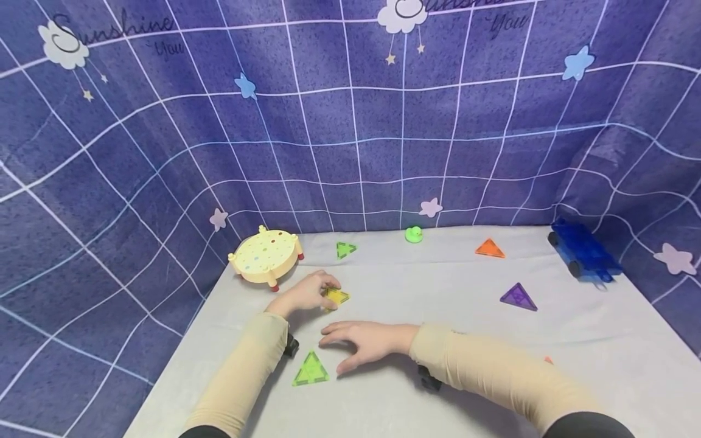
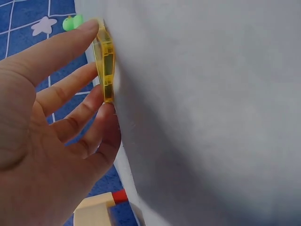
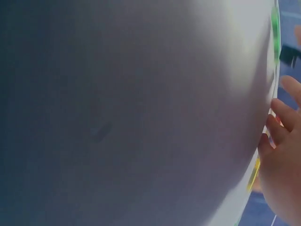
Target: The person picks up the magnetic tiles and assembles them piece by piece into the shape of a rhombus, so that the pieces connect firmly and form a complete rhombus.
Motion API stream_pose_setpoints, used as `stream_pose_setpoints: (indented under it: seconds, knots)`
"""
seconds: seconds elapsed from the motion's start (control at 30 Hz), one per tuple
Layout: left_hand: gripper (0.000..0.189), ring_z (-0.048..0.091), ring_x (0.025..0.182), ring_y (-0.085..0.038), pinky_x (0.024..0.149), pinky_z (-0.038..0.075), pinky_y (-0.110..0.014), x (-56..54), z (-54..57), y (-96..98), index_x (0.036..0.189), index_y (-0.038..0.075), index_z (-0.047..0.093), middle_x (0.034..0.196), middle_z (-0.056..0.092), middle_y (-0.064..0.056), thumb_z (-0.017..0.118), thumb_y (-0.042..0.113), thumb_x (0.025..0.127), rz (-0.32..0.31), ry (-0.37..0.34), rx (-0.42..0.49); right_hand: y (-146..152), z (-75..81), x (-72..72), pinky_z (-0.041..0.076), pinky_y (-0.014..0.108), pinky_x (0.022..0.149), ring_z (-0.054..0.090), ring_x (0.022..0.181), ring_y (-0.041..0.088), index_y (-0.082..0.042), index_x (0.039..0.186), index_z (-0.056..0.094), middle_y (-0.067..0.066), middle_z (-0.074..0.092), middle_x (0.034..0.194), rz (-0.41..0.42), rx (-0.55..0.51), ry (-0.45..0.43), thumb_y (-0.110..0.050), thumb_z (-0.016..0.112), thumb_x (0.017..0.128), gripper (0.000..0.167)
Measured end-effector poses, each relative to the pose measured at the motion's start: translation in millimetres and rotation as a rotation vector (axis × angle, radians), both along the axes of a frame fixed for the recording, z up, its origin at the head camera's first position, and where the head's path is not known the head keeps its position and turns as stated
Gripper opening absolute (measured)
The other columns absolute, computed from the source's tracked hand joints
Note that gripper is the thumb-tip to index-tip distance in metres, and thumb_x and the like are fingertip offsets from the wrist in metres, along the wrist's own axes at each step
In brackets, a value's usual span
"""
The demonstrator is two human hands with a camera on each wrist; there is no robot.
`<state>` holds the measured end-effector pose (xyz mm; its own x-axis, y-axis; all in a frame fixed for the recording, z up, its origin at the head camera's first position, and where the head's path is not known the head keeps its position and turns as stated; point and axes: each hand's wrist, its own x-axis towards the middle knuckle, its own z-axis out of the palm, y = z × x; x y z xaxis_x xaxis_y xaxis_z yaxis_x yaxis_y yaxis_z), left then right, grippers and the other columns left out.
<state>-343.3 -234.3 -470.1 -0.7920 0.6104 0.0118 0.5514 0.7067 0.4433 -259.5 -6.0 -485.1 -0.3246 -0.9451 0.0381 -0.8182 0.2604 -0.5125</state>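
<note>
My left hand (image 1: 308, 292) pinches a translucent yellow triangular magnetic tile (image 1: 338, 296) by its edges, low over the white tabletop. In the left wrist view the thumb meets one end of the yellow tile (image 2: 108, 66) and the fingertips its other side. My right hand (image 1: 368, 342) is palm down over the table, its fingers spread and nothing in them. A larger lime-green triangular tile (image 1: 311, 371) lies just left of the right thumb, apart from it.
At the back left stands a cream round toy table (image 1: 268, 255) on short legs. Along the back are a small green triangle (image 1: 345, 249), a green rubber duck (image 1: 414, 235) and an orange triangle (image 1: 490, 249). A purple triangle (image 1: 519, 297) and a blue toy car (image 1: 585, 250) are right.
</note>
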Motion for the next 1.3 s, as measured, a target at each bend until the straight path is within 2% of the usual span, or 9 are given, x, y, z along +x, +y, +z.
stream_pose_setpoints:
  seconds: [0.2, 0.37, 0.57, 0.7, 0.87, 1.03, 1.17, 1.3]
  knots:
    - [0.052, 0.059, 0.105, -0.023, 0.095, 0.048, -0.042, 3.2, 2.8, 0.5, 0.121, 0.006, 0.067, 0.116, 0.060, -0.007, 0.087, 0.023, 0.077, 0.026, -0.037, -0.017, -20, -1.6, 7.1, 0.021, 0.038, 0.121, 0.028, 0.150, 0.026, -0.015, 0.154, 0.045, 0.010, 0.035, 0.162, 0.076, 0.046, 0.130, -0.051, 0.072, 0.092, 0.077]
    - [0.055, 0.058, 0.106, -0.025, 0.096, 0.047, -0.043, 2.9, 3.6, -0.5, 0.121, 0.006, 0.066, 0.116, 0.058, -0.008, 0.088, 0.021, 0.073, 0.010, -0.042, -0.029, -28, -3.4, 6.2, 0.023, 0.042, 0.120, 0.027, 0.150, 0.025, -0.023, 0.156, 0.044, 0.000, 0.035, 0.162, 0.122, 0.076, 0.176, -0.050, 0.070, 0.093, 0.073]
    - [0.054, 0.057, 0.108, -0.028, 0.096, 0.048, -0.045, 3.7, 3.2, -2.3, 0.120, 0.006, 0.066, 0.114, 0.058, -0.008, 0.088, 0.019, 0.073, -0.026, -0.039, -0.023, -32, -7.2, 3.8, 0.025, 0.030, 0.117, 0.036, 0.138, 0.011, -0.025, 0.149, 0.052, -0.009, 0.046, 0.153, 0.145, 0.044, 0.203, -0.045, 0.073, 0.093, 0.063]
    - [0.054, 0.057, 0.108, -0.029, 0.096, 0.047, -0.045, 5.0, 3.6, -3.6, 0.121, 0.004, 0.065, 0.114, 0.059, -0.009, 0.087, 0.017, 0.073, -0.036, -0.036, -0.025, -32, -5.6, 3.9, 0.026, 0.024, 0.115, 0.041, 0.133, 0.010, -0.021, 0.144, 0.057, -0.009, 0.053, 0.144, 0.149, 0.014, 0.233, -0.044, 0.077, 0.090, 0.062]
    - [0.061, 0.056, 0.112, -0.031, 0.100, 0.046, -0.046, 5.5, 6.6, -4.9, 0.126, 0.002, 0.064, 0.119, 0.058, -0.012, 0.089, 0.016, 0.072, -0.024, -0.054, -0.048, -20, 2.2, 2.0, 0.030, 0.023, 0.112, 0.044, 0.128, 0.012, -0.019, 0.138, 0.061, -0.008, 0.057, 0.137, 0.092, 0.028, 0.251, -0.042, 0.081, 0.085, 0.061]
    - [0.064, 0.056, 0.112, -0.031, 0.101, 0.046, -0.046, 5.2, 11.6, -2.5, 0.126, 0.001, 0.063, 0.119, 0.057, -0.013, 0.091, 0.017, 0.071, 0.032, -0.070, -0.073, 7, 4.9, -8.1, 0.033, 0.025, 0.111, 0.045, 0.127, 0.013, -0.019, 0.138, 0.061, -0.008, 0.057, 0.137, 0.006, 0.045, 0.215, -0.040, 0.083, 0.084, 0.062]
    - [0.065, 0.056, 0.111, -0.030, 0.102, 0.045, -0.045, 4.8, 10.7, -1.5, 0.124, 0.000, 0.062, 0.117, 0.057, -0.012, 0.093, 0.018, 0.070, 0.072, -0.079, -0.086, 32, 3.8, -15.8, 0.035, 0.028, 0.110, 0.045, 0.126, 0.013, -0.018, 0.138, 0.061, -0.008, 0.057, 0.137, -0.063, 0.041, 0.177, -0.038, 0.084, 0.084, 0.062]
    - [0.065, 0.057, 0.110, -0.030, 0.102, 0.045, -0.045, 5.7, 8.1, -0.1, 0.122, -0.001, 0.062, 0.115, 0.057, -0.012, 0.093, 0.018, 0.069, 0.079, -0.070, -0.090, 55, 3.6, -19.8, 0.036, 0.032, 0.111, 0.046, 0.126, 0.015, -0.017, 0.137, 0.062, -0.006, 0.057, 0.137, -0.127, 0.035, 0.154, -0.037, 0.085, 0.083, 0.063]
